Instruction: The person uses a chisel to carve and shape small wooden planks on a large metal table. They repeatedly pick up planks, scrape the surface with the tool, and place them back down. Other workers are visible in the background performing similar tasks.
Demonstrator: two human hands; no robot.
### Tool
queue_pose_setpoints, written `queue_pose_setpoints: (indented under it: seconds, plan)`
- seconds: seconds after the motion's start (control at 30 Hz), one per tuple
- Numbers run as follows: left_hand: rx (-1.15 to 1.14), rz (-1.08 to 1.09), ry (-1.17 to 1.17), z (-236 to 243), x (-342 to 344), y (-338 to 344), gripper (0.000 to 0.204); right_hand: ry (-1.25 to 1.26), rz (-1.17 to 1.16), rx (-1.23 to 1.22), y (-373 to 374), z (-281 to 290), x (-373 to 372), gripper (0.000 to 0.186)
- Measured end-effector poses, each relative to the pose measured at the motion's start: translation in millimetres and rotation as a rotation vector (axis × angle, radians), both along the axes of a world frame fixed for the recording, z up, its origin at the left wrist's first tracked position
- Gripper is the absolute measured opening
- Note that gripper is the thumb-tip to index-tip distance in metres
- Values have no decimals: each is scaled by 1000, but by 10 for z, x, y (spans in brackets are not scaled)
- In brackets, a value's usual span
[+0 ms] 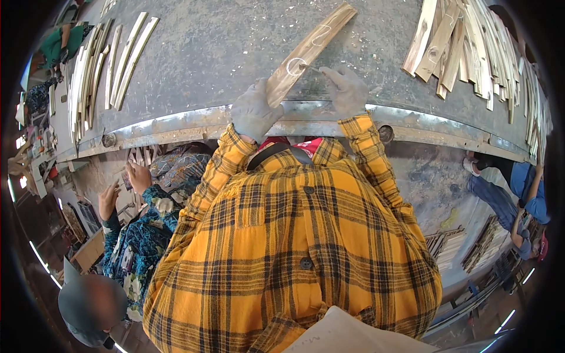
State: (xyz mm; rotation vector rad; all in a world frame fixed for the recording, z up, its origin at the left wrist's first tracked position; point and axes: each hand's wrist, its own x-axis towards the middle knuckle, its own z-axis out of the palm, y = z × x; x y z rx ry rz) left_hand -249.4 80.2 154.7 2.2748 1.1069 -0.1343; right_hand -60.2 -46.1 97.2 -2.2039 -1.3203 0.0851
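A brown wooden strip (322,40) lies slantwise on the grey worktable, bearing a white looped mark and a white circle. My left hand (254,110), in a pale grey glove, is closed on the strip's near end by the table's front edge. My right hand (347,91), gloved the same way, pinches a thin pointed tool (311,68); its exact kind is too small to tell. The tool's tip is at a dark spot on the strip, beside the white circle.
Pale wooden strips (88,76) lie at the table's left. A larger pile of strips (465,50) covers its right side. Wood chips dot the grey tabletop (206,53), edged by a metal rail (306,112). One co-worker (141,229) is close at left, another (529,194) at far right.
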Motion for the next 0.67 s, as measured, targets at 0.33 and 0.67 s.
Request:
queue_pose_setpoints:
  seconds: [0.33, 0.67]
  plan:
    - [20, -7, -8, -4, -26, 1, 67, 108, 11, 67, 30, 4, -75, 19]
    - [-20, -19, 15, 106, 3, 56, 65, -79, 29, -72, 98, 64, -139, 36]
